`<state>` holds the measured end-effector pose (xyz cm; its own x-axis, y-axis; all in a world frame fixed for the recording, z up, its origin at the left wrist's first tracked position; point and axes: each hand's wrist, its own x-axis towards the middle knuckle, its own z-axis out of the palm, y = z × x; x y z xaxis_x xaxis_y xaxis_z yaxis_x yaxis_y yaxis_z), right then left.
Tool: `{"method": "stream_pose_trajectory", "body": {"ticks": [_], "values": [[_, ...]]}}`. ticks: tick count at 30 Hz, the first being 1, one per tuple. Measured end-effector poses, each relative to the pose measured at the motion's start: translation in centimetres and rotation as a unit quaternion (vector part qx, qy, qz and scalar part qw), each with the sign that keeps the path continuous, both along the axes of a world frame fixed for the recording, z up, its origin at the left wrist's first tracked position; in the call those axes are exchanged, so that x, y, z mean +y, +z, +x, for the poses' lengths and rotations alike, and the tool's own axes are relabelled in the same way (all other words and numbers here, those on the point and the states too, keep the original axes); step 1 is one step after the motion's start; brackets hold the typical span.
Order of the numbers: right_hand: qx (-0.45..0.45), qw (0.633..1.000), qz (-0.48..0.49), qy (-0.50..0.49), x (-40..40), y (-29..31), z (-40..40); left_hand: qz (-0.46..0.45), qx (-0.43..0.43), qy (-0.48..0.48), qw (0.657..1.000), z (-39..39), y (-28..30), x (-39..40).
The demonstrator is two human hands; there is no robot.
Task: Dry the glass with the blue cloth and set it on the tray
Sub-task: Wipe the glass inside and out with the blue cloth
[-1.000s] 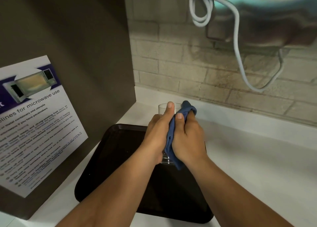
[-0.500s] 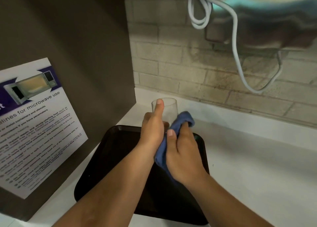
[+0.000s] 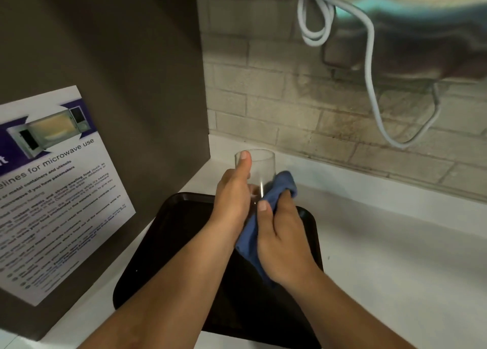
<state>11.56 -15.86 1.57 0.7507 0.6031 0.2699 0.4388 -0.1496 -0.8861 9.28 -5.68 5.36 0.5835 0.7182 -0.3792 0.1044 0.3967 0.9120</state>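
Observation:
A clear drinking glass [image 3: 261, 169] is held upright above the far end of the black tray [image 3: 168, 232]. My left hand [image 3: 233, 198] grips the glass from the left, thumb up along its side to the rim. My right hand [image 3: 283, 238] holds the blue cloth [image 3: 279, 188] bunched against the glass's lower right side. The cloth hangs down between my two hands. The bottom of the glass is hidden behind my hands and the cloth.
The tray lies on a white counter [image 3: 395, 256]. A dark panel with a microwave-use notice [image 3: 52, 190] stands close on the left. A tiled wall [image 3: 290, 111] runs behind. A metal appliance with a looped white cable [image 3: 369, 58] hangs overhead at the upper right.
The cloth has slid down from the glass's rim to its lower side, so the upper half of the glass now shows. Both hands shifted slightly toward me.

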Motion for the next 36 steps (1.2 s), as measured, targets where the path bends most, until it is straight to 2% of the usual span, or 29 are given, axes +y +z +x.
{"method": "stream_pose_trajectory", "body": {"ticks": [2, 5, 8, 12, 15, 17, 19, 21, 24, 25, 28, 32, 34, 36], "values": [[0.004, 0.999, 0.015, -0.035, 1.0, 1.2, 1.0, -0.008, -0.008, -0.036, 0.999, -0.3, -0.2, -0.4], [0.077, 0.995, 0.046, -0.044, 1.8, 2.6, 3.5, -0.035, -0.033, -0.057, 0.997, -0.8, -0.2, -0.6], [0.092, 0.993, 0.055, -0.044, 2.3, 2.2, 4.3, 0.004, -0.01, -0.066, 0.998, -0.6, 0.1, -0.5], [0.043, 0.994, 0.036, -0.092, 1.8, 2.0, 3.6, 0.052, 0.03, -0.075, 0.995, -0.5, 0.1, -0.8], [-0.015, 0.995, 0.03, -0.098, 1.8, 2.2, 3.3, 0.031, -0.007, -0.07, 0.997, -0.5, -0.5, -1.4], [-0.018, 0.994, 0.024, -0.102, 2.0, 2.6, 3.2, 0.004, -0.034, -0.06, 0.998, -0.4, -0.5, -1.6], [0.035, 0.993, 0.04, -0.108, 2.1, 3.2, 4.4, -0.033, -0.044, -0.064, 0.996, -0.4, -0.1, -1.7], [0.128, 0.985, 0.055, -0.098, 1.9, 3.8, 5.7, -0.072, -0.044, -0.061, 0.995, -0.6, 0.3, -1.8], [0.254, 0.965, 0.043, -0.041, 1.0, 3.2, 5.4, -0.091, -0.054, -0.04, 0.994, -0.5, 0.9, -1.7], [0.246, 0.969, 0.023, -0.026, 0.6, 2.4, 4.6, -0.086, -0.048, -0.019, 0.995, -0.4, 1.2, -1.5], [0.097, 0.995, -0.022, -0.019, -0.2, 0.4, 1.5, -0.054, -0.04, 0.027, 0.997, 0.2, 1.2, -0.5], [-0.068, 0.997, -0.004, -0.04, 0.7, 1.3, 0.6, 0.008, -0.019, -0.009, 1.0, 0.2, -0.1, -0.7], [-0.025, 0.997, 0.016, -0.064, 1.8, 3.1, 2.0, -0.017, -0.041, -0.033, 0.998, -0.3, -0.1, -0.9], [0.092, 0.992, 0.036, -0.075, 2.5, 4.4, 3.9, -0.021, -0.067, -0.044, 0.997, -0.5, 0.1, -0.8]]}}
